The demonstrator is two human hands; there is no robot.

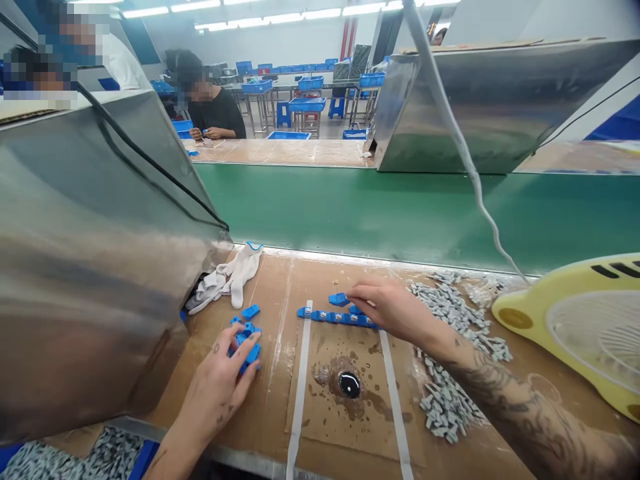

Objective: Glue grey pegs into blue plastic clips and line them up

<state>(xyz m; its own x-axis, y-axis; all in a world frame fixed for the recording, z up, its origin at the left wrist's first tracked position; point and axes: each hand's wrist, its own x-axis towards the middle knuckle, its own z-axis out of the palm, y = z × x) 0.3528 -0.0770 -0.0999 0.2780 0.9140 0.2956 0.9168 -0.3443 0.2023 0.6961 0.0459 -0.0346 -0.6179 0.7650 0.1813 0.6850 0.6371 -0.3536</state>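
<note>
My left hand rests on the cardboard-covered table with its fingers curled round a small cluster of blue plastic parts. Another loose blue part lies just above them. My right hand reaches to the table's middle and pinches a blue part at its fingertips. Right below it lies a row of blue parts lined up end to end. A heap of small grey parts spreads under and beside my right forearm.
A large steel housing fills the left side, white gloves beside it. A yellow fan lies at the right. A green conveyor belt runs behind the table. A black round hole sits in the cardboard. A person sits across the belt.
</note>
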